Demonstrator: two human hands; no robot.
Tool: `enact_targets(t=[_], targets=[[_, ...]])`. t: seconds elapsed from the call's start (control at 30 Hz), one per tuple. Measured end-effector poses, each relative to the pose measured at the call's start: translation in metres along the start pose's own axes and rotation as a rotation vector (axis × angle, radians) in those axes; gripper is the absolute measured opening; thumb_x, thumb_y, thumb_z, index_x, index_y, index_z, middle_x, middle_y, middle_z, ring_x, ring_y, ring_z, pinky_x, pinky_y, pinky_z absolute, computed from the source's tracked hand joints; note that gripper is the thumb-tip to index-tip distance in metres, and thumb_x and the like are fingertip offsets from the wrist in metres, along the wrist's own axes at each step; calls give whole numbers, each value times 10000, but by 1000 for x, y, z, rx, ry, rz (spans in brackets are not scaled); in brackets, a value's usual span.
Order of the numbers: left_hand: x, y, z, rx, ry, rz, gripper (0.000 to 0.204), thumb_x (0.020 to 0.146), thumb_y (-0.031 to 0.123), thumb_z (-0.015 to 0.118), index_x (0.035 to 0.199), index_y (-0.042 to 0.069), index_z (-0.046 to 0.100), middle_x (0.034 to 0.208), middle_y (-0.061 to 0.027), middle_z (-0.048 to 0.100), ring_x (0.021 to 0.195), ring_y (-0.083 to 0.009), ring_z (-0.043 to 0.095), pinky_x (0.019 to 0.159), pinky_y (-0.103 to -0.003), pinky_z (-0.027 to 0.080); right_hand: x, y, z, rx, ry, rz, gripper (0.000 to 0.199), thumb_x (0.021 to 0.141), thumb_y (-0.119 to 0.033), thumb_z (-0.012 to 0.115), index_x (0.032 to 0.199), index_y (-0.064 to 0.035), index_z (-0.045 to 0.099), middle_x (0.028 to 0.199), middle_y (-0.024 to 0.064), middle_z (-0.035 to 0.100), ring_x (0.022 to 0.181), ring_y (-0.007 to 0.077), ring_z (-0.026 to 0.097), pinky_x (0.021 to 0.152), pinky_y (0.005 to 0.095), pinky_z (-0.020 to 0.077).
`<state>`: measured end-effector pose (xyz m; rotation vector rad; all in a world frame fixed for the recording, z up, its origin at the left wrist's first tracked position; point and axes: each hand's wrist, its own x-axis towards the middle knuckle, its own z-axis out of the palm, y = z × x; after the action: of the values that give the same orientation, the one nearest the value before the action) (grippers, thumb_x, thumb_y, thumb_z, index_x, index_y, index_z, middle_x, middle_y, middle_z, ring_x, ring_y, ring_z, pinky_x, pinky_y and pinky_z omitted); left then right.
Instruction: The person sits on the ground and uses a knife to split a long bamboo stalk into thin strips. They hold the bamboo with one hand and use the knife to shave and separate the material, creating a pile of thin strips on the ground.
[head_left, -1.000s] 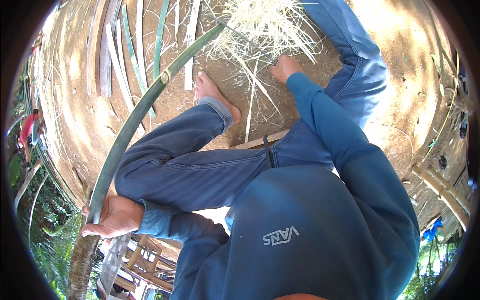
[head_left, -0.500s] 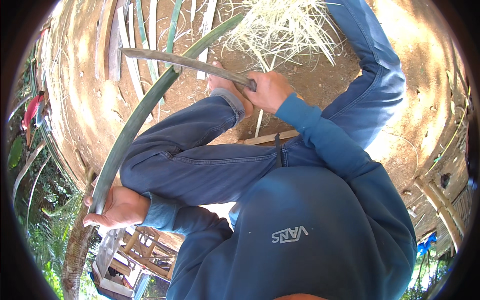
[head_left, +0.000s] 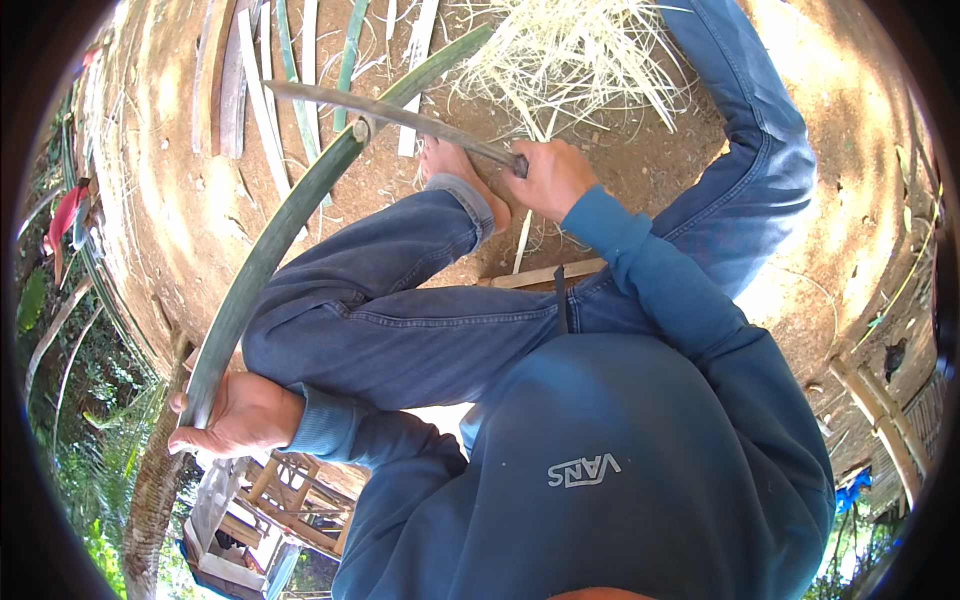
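Note:
My left hand grips the near lower end of a long split bamboo strip, thumb and fingers around it. The strip is green, slants away past my bent knee, and has a pale node partway up. In my right hand is the handle of a machete, fingers closed round it. Its long dark blade points left and crosses the strip just beyond the node. Whether the edge bites into the bamboo I cannot tell.
Thin pale shavings lie heaped on the dirt floor ahead. Several flat strips and brown boards lie at the far left. My bare foot is just below the blade. Bamboo poles rest at the right.
The machete and my right hand have shifted slightly right, and the blade now crosses the strip a little farther beyond the node. My left hand stays nearly still on the strip.

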<state>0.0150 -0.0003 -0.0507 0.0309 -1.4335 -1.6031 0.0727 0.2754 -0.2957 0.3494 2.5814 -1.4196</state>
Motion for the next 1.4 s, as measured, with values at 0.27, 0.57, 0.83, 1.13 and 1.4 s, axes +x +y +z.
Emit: enact_targets(t=[0.27, 0.57, 0.83, 1.13, 1.4], targets=[[4, -1, -6, -31, -44, -29, 427, 904, 288, 602, 1218, 107, 376, 832, -37, 537, 840, -161, 554, 879, -350, 401, 3, 10, -3, -59, -36, 29, 191, 770, -237, 627, 751, -47, 613, 585, 176, 589, 570, 371, 603, 565, 453, 488], [4, -1, -4, 41, -4, 8, 258, 873, 357, 633, 972, 171, 484, 867, -32, 551, 819, -174, 558, 826, -361, 435, 8, 26, -12, -89, -85, 148, 222, 777, -266, 620, 840, -59, 665, 708, 182, 646, 675, 363, 636, 664, 448, 513], [8, -3, -7, 57, -1, 29, 242, 847, 371, 666, 884, 180, 523, 876, -30, 556, 840, -181, 559, 822, -368, 444, 14, 57, -8, -125, -26, 195, 232, 766, -270, 627, 801, -42, 654, 664, 175, 634, 634, 358, 626, 635, 449, 506], [7, -3, -6, 48, 28, 47, 248, 841, 352, 678, 897, 170, 519, 856, -34, 556, 849, -161, 562, 832, -345, 434, 25, 83, -8, -128, -80, 369, 318, 779, -281, 591, 970, -42, 679, 882, 218, 666, 838, 383, 643, 789, 456, 508], [2, 2, 0, 18, -2, 26, 217, 876, 323, 642, 941, 150, 528, 865, -25, 547, 864, -153, 561, 846, -305, 421, 36, 119, -13, -127, -104, 537, 383, 762, -302, 614, 946, 28, 677, 948, 252, 655, 886, 387, 643, 815, 439, 504]])
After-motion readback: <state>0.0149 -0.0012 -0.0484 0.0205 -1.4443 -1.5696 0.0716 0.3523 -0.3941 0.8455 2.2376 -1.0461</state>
